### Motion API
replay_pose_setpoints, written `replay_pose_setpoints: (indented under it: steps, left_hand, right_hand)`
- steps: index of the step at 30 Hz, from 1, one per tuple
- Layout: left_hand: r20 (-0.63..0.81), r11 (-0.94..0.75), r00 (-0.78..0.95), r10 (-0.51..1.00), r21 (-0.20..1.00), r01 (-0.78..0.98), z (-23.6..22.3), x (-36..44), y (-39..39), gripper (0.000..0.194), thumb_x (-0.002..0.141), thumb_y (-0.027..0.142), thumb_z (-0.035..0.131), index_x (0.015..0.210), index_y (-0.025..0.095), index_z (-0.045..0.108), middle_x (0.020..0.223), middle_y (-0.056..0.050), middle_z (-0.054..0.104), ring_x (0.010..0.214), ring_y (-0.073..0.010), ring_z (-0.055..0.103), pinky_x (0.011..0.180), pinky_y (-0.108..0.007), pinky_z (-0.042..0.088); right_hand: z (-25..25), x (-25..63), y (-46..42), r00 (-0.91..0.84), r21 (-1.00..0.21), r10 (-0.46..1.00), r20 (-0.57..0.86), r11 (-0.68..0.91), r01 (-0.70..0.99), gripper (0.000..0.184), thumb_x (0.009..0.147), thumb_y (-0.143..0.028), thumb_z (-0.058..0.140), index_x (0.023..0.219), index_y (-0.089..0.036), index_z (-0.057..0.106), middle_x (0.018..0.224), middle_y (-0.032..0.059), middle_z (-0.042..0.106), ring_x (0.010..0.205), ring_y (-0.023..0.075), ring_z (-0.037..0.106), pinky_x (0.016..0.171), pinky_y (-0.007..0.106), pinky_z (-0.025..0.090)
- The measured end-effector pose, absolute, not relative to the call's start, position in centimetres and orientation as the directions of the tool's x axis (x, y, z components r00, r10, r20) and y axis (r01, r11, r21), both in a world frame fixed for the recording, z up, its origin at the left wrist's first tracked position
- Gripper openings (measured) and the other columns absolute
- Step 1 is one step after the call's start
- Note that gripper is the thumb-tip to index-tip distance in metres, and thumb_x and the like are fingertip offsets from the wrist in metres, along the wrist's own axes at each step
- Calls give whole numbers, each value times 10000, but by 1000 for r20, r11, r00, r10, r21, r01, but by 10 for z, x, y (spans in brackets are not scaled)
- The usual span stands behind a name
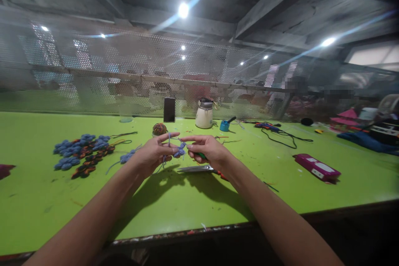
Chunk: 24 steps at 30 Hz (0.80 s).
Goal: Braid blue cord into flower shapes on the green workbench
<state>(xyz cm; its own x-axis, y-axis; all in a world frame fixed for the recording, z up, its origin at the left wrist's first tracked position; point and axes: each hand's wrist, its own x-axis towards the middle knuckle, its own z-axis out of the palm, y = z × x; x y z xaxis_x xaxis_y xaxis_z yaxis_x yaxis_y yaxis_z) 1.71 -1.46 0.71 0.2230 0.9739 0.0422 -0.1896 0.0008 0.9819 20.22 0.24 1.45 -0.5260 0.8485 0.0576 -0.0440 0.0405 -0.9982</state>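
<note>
Pinched in my left hand [152,151] is a small piece of periwinkle-blue crochet [180,150], with blue yarn running up over the raised index finger. My right hand [208,148] is closed around a crochet hook [201,156] whose green handle shows under the fingers. The hook's thin tip meets the crochet piece between the hands; its exact place in the stitches is too small to tell. Below my right hand lie scissors [196,169] with red handles, partly hidden by the wrist. A blue crocheted flower [127,156] rests beside my left wrist. Behind my left hand sits a multicoloured yarn ball [159,129].
On the green table [174,212], blue and dark-orange crocheted flowers [84,153] lie at left. A phone [169,110], a cream jug [204,114] and a blue pot [224,125] stand behind. A magenta case [317,167] lies right. Perforated mesh [140,70] borders the back.
</note>
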Motion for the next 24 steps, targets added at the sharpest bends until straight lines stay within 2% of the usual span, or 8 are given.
replay_pose_setpoints:
  steps: [24]
  left_hand:
    - [46,-1,233,971,982,-191,7,17,-15,683,599,65,717,1241,122,493,706,-46,641,641,-116,568,517,-203,321]
  right_hand:
    - [13,203,3,-543,-997,836,76,49,-65,337,765,-118,556,1092,-138,635,531,-26,544,372,40,386,389,190,211]
